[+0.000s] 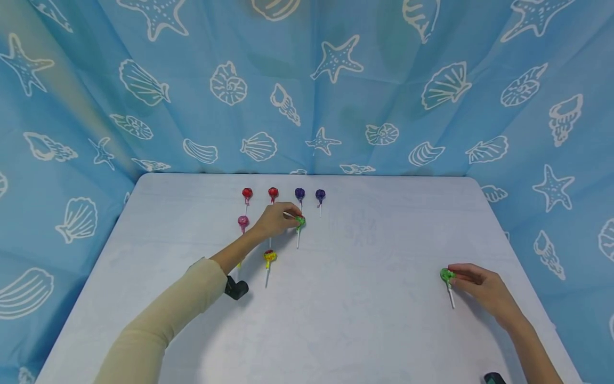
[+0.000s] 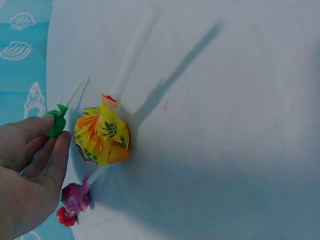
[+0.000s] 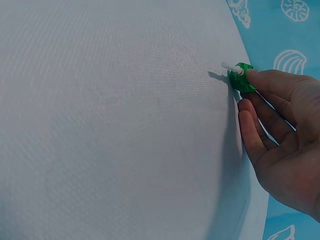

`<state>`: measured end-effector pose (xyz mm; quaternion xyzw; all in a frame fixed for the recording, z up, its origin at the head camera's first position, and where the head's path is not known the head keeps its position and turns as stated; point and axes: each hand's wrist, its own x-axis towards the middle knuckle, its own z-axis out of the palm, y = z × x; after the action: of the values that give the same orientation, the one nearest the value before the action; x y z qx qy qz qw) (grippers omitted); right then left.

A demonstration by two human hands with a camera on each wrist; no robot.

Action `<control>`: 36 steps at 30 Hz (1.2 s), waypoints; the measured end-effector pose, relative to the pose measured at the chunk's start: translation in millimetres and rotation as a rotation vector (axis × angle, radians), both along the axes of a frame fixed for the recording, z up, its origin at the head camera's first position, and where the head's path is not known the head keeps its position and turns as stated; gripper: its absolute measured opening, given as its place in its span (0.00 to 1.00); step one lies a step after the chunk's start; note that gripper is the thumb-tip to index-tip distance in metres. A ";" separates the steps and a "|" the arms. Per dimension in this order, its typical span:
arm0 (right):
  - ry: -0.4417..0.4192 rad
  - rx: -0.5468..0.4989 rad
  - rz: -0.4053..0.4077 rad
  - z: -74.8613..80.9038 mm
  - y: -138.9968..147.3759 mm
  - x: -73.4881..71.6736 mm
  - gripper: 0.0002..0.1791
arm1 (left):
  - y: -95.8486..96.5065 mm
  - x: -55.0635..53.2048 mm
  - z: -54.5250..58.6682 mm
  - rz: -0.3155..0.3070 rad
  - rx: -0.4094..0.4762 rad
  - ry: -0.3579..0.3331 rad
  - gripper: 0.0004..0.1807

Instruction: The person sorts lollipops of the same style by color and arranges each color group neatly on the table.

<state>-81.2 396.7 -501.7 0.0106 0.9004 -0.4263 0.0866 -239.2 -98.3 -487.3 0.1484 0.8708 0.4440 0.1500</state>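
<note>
In the head view my left hand [image 1: 278, 220] pinches a green-wrapped lollipop [image 1: 300, 221], its white stick pointing toward the near side. The left wrist view shows that green lollipop [image 2: 58, 121] between thumb and fingertips. Far to the right, my right hand [image 1: 484, 290] pinches another green lollipop [image 1: 447, 275] by its wrapped head, stick toward the near side. In the right wrist view the thumb lies on its green wrapper [image 3: 242, 80]. Just beyond the left hand are two red lollipops, one here [image 1: 247, 193], and two purple lollipops, one here [image 1: 320, 195].
A pink lollipop [image 1: 243, 221] and a yellow lollipop [image 1: 270, 256] lie beside the left forearm, which partly hides other sticks. A black device [image 1: 236, 288] sits at the left wrist. The white table [image 1: 374, 320] ends against a blue shell-patterned curtain [image 1: 345, 106].
</note>
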 end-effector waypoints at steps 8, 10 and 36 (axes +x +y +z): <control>0.007 0.005 0.003 -1.2 1.2 -1.0 0.25 | 0.9 -0.4 0.7 -0.008 -0.013 0.017 0.11; 0.002 0.009 0.000 -1.5 1.1 -1.5 0.25 | 1.4 -0.3 1.3 -0.008 -0.018 0.018 0.11; 0.023 0.020 0.016 4.0 -2.4 -0.9 0.22 | 5.0 0.9 3.3 0.009 -0.088 0.020 0.11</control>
<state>-82.1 394.3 -497.7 -0.0007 0.9055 -0.4168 0.0794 -238.3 -93.3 -484.0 0.1422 0.8916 0.4044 0.1458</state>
